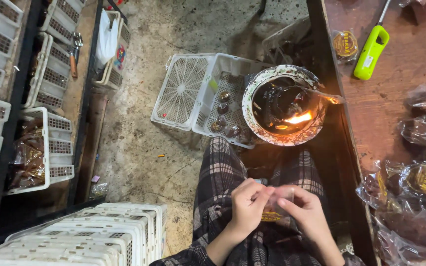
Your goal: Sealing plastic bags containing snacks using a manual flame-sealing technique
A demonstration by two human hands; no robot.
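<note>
Low in the frame, just right of centre, I see my left hand (246,206) and right hand (307,211) meeting over my lap, which is covered by plaid trousers (223,167). Between them I hold a small clear plastic wrapper (273,209) with a yellow printed label showing near its lower edge. My left fingers are curled in and pressed together, pinching the wrapper's left edge; my right thumb and forefinger pinch its right side, the other right fingers folded loosely behind. What is inside the wrapper I cannot tell.

Above my knees, at centre right, a round chipped bowl (282,104) holds dark liquid with a small flame burning in it, and a spoon (321,93) rests across its rim. The bowl sits on the right edge of a white plastic crate (223,98) that holds a few small dark round pieces; a second white crate (181,91) lies just beside it on the concrete floor (139,148).

Along the right side a wooden table (385,103) carries a lime-green lighter (370,53) in the upper right, and many wrapped dark sweets (415,187) are piled at the lower right. More white crates stand on shelves (6,98) at the left and in a stack (99,231) at the lower left
</note>
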